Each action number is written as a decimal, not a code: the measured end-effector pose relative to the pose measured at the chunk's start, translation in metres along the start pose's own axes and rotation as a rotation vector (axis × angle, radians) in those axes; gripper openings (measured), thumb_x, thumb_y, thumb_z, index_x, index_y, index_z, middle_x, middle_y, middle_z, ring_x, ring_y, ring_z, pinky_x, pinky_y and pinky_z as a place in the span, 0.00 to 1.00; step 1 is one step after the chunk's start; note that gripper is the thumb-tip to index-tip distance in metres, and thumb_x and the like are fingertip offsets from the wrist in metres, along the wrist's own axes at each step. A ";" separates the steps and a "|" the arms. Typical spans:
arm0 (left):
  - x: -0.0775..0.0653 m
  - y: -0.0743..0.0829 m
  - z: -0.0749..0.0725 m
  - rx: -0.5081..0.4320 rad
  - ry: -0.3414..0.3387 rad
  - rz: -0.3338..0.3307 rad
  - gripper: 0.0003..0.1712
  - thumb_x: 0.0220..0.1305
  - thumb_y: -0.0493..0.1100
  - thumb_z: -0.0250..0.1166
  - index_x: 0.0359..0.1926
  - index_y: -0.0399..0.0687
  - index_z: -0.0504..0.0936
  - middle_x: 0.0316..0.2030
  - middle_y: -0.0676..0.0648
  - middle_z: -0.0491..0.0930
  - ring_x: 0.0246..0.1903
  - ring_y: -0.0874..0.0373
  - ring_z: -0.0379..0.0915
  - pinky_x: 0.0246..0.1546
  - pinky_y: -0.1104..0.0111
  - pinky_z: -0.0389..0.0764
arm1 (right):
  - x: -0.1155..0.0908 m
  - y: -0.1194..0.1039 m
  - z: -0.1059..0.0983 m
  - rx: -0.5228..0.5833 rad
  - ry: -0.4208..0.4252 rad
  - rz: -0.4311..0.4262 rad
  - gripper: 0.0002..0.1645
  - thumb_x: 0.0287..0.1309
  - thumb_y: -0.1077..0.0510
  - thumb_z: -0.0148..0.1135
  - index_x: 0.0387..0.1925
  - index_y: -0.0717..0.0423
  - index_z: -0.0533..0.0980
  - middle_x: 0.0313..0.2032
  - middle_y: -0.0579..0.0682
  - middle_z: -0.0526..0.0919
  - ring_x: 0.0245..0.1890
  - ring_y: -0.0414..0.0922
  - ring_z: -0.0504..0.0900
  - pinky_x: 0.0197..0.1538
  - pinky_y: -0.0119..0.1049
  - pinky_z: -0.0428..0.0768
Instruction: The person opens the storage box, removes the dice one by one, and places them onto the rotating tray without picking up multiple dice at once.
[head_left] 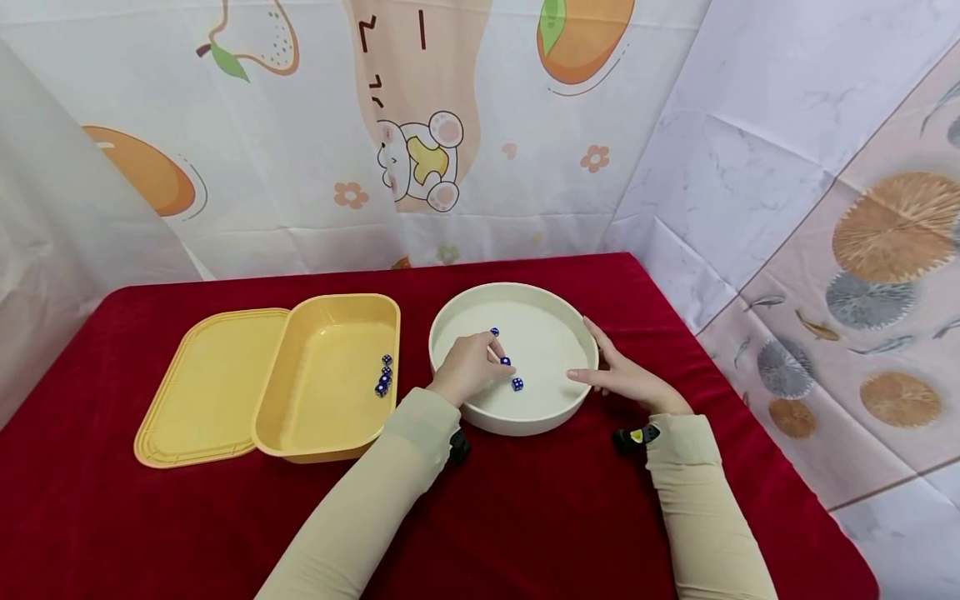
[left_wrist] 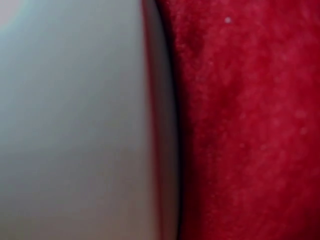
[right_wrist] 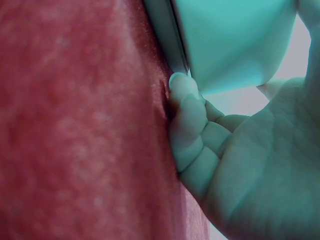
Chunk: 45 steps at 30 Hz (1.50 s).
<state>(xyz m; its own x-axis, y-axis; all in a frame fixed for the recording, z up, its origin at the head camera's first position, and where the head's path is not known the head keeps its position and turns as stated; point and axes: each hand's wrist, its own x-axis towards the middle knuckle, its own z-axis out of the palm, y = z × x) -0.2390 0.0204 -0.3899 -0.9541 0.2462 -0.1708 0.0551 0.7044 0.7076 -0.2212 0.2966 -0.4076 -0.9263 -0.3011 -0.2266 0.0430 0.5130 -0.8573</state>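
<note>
A round white basin (head_left: pixel 536 333) stands on the table, its outer wall blurred and close in the left wrist view. Reaching in over its left side, my left hand (head_left: pixel 471 362) has a blue die (head_left: pixel 506 362) pinched between thumb and finger. Two more blue dice lie on the basin floor: one die (head_left: pixel 494 332) beyond the fingers, another die (head_left: pixel 517 384) just nearer than the thumb. My right hand (head_left: pixel 622 373) holds the basin's right side, thumb over the rim and fingers along the outside. In the right wrist view, curled fingers (right_wrist: pixel 187 120) sit low against the wall, by the cloth.
Left of the basin is a yellow box (head_left: pixel 322 375) with several blue dice (head_left: pixel 384 379) along its right side. Its yellow lid (head_left: pixel 206 383) lies flat further left, against the box. Red cloth (head_left: pixel 540 517) covers the table; printed curtains (head_left: pixel 300 167) hang behind and to the right.
</note>
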 end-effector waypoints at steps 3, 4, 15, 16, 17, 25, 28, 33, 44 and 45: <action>0.000 0.000 0.000 0.020 0.003 0.001 0.13 0.57 0.49 0.74 0.34 0.51 0.79 0.35 0.49 0.82 0.38 0.57 0.75 0.38 0.66 0.77 | 0.000 0.000 0.000 -0.004 0.001 -0.009 0.61 0.61 0.45 0.66 0.78 0.36 0.33 0.44 0.55 0.73 0.30 0.47 0.76 0.35 0.35 0.74; 0.000 0.000 0.000 0.024 0.004 0.001 0.13 0.57 0.49 0.74 0.34 0.51 0.79 0.36 0.50 0.82 0.39 0.57 0.75 0.39 0.66 0.77 | 0.000 0.000 -0.001 -0.005 0.000 -0.013 0.61 0.61 0.45 0.66 0.78 0.36 0.33 0.44 0.55 0.72 0.30 0.47 0.76 0.35 0.35 0.74; 0.001 0.001 0.001 0.050 -0.009 -0.024 0.13 0.56 0.49 0.75 0.34 0.50 0.80 0.33 0.50 0.80 0.39 0.56 0.73 0.39 0.65 0.76 | -0.001 -0.001 -0.001 -0.002 -0.002 -0.010 0.62 0.61 0.46 0.66 0.78 0.37 0.32 0.43 0.56 0.72 0.30 0.47 0.76 0.35 0.35 0.74; 0.001 0.001 0.001 0.053 -0.009 -0.023 0.12 0.56 0.48 0.75 0.34 0.50 0.80 0.33 0.51 0.80 0.39 0.56 0.73 0.39 0.65 0.76 | -0.001 -0.002 -0.002 -0.002 -0.003 -0.010 0.62 0.61 0.46 0.66 0.78 0.36 0.32 0.43 0.56 0.73 0.30 0.47 0.76 0.35 0.35 0.74; 0.001 0.001 0.001 0.057 -0.008 -0.021 0.13 0.56 0.48 0.75 0.35 0.50 0.80 0.33 0.51 0.80 0.39 0.56 0.73 0.39 0.65 0.76 | -0.001 -0.001 -0.002 -0.002 -0.003 -0.007 0.62 0.61 0.46 0.66 0.78 0.35 0.32 0.42 0.57 0.73 0.30 0.47 0.76 0.35 0.35 0.74; 0.001 0.002 0.002 0.104 -0.013 -0.010 0.14 0.55 0.48 0.76 0.38 0.50 0.82 0.38 0.51 0.82 0.42 0.56 0.74 0.40 0.65 0.76 | 0.000 -0.001 -0.002 0.004 -0.006 -0.006 0.61 0.61 0.48 0.65 0.78 0.34 0.32 0.44 0.58 0.72 0.30 0.47 0.76 0.35 0.35 0.74; 0.001 0.002 0.002 0.103 -0.012 -0.011 0.14 0.55 0.49 0.76 0.39 0.50 0.83 0.39 0.52 0.82 0.43 0.57 0.74 0.40 0.64 0.76 | 0.000 0.000 -0.002 0.003 -0.003 -0.002 0.61 0.61 0.47 0.66 0.78 0.33 0.33 0.41 0.57 0.73 0.30 0.47 0.76 0.35 0.35 0.73; 0.000 0.001 0.002 0.074 -0.007 -0.010 0.14 0.55 0.49 0.75 0.38 0.51 0.82 0.37 0.52 0.82 0.42 0.57 0.75 0.41 0.64 0.77 | 0.000 0.001 -0.002 0.003 -0.003 0.000 0.61 0.61 0.47 0.66 0.78 0.33 0.32 0.42 0.57 0.72 0.31 0.47 0.75 0.36 0.35 0.73; -0.001 0.000 0.000 -0.019 -0.008 0.017 0.14 0.57 0.51 0.74 0.40 0.52 0.81 0.34 0.51 0.81 0.37 0.57 0.76 0.38 0.66 0.77 | 0.000 0.000 -0.001 0.006 -0.004 -0.008 0.61 0.61 0.47 0.66 0.78 0.35 0.33 0.45 0.57 0.72 0.31 0.47 0.75 0.35 0.35 0.73; -0.001 0.000 0.000 -0.031 -0.004 0.028 0.14 0.57 0.51 0.74 0.40 0.52 0.82 0.33 0.50 0.81 0.36 0.57 0.76 0.37 0.66 0.77 | 0.000 0.000 0.000 0.006 -0.002 -0.005 0.61 0.61 0.47 0.66 0.78 0.35 0.33 0.45 0.57 0.71 0.31 0.47 0.75 0.35 0.35 0.73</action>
<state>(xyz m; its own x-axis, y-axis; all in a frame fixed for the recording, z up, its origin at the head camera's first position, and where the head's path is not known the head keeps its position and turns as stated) -0.2376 0.0198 -0.3896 -0.9511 0.2680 -0.1532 0.0724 0.6762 0.7332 -0.2211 0.2971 -0.4075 -0.9258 -0.3051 -0.2231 0.0404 0.5070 -0.8610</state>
